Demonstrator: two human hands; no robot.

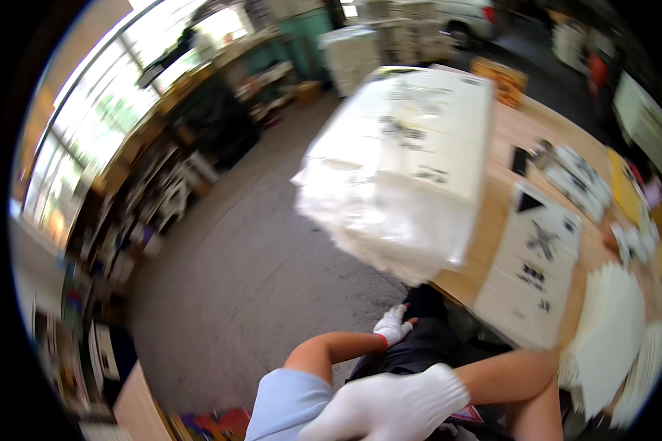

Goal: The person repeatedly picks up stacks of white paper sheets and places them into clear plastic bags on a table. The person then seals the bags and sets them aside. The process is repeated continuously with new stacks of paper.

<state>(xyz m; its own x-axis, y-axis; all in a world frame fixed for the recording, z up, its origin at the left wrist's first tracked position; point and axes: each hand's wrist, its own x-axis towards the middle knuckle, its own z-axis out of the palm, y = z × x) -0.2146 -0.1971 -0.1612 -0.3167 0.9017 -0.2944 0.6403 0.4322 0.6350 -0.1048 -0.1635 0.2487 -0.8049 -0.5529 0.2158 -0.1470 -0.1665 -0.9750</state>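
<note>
My left hand, in a white glove with bare fingertips and a red band at the wrist, lies on my dark trousers, fingers extended and holding nothing I can see. My right hand, also gloved in white, reaches across my body close to the light blue sleeve of my left arm. Its back faces up, and its fingers are blurred and run off the lower edge. Beyond my hands, a tall stack of printed white sheets in clear plastic overhangs the wooden table's edge.
A flat printed sheet and fanned white sheets lie on the table to my right. Farther back are a dark phone-like object and an orange box. Cluttered shelves line the windows at left, across the grey floor.
</note>
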